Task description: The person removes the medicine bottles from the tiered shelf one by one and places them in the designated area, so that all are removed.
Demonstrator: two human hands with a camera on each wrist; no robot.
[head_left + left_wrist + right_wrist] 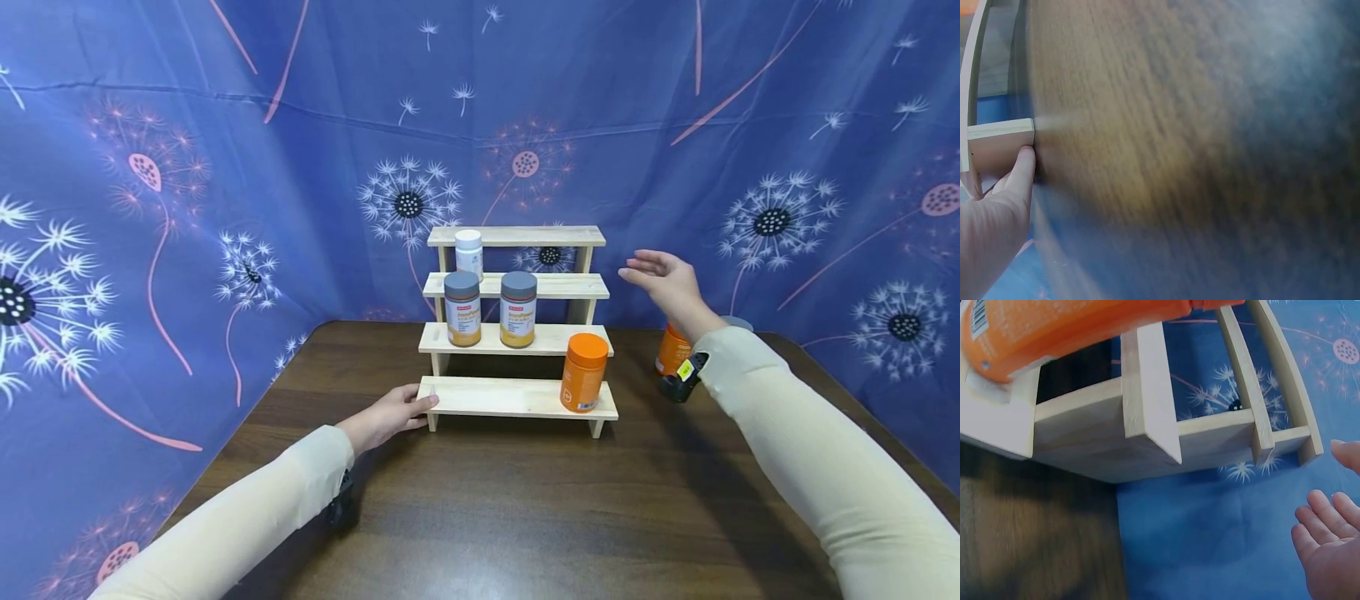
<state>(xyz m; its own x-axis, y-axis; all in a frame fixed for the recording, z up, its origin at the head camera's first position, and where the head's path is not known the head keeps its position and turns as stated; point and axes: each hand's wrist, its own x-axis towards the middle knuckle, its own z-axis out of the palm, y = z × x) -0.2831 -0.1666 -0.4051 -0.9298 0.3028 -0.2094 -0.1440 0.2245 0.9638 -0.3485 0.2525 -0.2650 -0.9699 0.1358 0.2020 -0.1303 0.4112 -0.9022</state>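
Observation:
A four-step wooden display stand is on the table. My left hand grips the left end of its lowest step; in the left wrist view a digit lies against the wooden end piece. An orange jar stands at the right of that step. Two grey-lidded jars, a left one and a right one, share the second step. On the third is a small white bottle. Right of the stand, my right hand is raised, fingers extended, holding nothing, apart from the wood.
Behind my right wrist is another orange container, partly hidden. A grey lid shows past the sleeve. The brown table ends at a blue dandelion-print cloth hanging behind and at both sides.

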